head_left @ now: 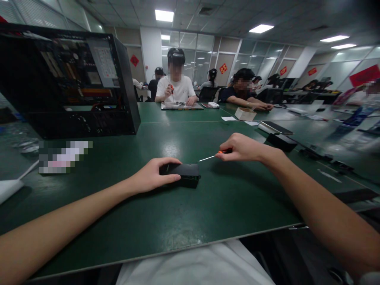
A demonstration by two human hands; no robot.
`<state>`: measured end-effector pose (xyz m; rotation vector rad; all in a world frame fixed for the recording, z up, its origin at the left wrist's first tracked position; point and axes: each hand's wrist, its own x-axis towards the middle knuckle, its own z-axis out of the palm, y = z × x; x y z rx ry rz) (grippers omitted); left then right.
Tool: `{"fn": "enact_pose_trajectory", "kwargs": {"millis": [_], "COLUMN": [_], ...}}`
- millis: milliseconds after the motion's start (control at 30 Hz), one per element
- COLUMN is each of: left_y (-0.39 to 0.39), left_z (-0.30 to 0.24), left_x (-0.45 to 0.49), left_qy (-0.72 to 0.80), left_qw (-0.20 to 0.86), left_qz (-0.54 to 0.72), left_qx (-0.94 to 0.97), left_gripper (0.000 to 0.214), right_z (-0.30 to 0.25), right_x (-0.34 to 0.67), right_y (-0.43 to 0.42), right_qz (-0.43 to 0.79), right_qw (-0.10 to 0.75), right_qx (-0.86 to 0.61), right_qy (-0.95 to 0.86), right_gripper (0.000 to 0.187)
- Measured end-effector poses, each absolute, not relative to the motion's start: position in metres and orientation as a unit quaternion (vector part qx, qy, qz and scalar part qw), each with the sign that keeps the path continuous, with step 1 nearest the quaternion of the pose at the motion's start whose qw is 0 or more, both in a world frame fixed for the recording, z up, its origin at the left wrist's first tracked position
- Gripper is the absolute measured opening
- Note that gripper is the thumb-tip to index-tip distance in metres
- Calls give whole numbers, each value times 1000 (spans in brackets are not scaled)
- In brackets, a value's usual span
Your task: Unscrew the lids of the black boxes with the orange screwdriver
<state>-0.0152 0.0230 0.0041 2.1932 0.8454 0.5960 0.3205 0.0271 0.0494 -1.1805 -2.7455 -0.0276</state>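
My left hand (pixel 157 175) grips a small black box-shaped device (pixel 187 171) from its left end, thumb along the near side and fingers over the far side. The device rests on the green table (pixel 166 221). In my right hand (pixel 237 147) is a screwdriver (pixel 207 158) with an orange and black handle, its fingers closed around the handle. The thin metal shaft points left, and its tip is close to the right end of the device. Whether the tip touches the device I cannot tell.
An open black computer case (pixel 115 87) stands at the left. To the right lie a black box (pixel 281 141), a dark flat device (pixel 276 127) and cables. A small carton (pixel 245 114) sits farther back. Across the table a person (pixel 178 87) holds an orange tool; other people sit around.
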Motion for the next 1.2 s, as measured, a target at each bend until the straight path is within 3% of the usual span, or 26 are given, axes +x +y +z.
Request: {"fn": "enact_pose_trajectory", "kwargs": {"millis": [633,1200], "left_y": [24,27], "left_z": [2,2], "left_x": [-14,-16], "left_qy": [309,317], "left_qw": [361,401], "left_qz": [237,245], "left_qx": [847,824], "left_gripper": [45,44], "right_z": [31,14], "right_x": [299,273], "right_y": [26,16], "right_qz": [-51,-36], "right_qw": [138,120], "right_qx": [-326,-284], "right_qy": [-934,-950], "right_gripper": [44,38]}}
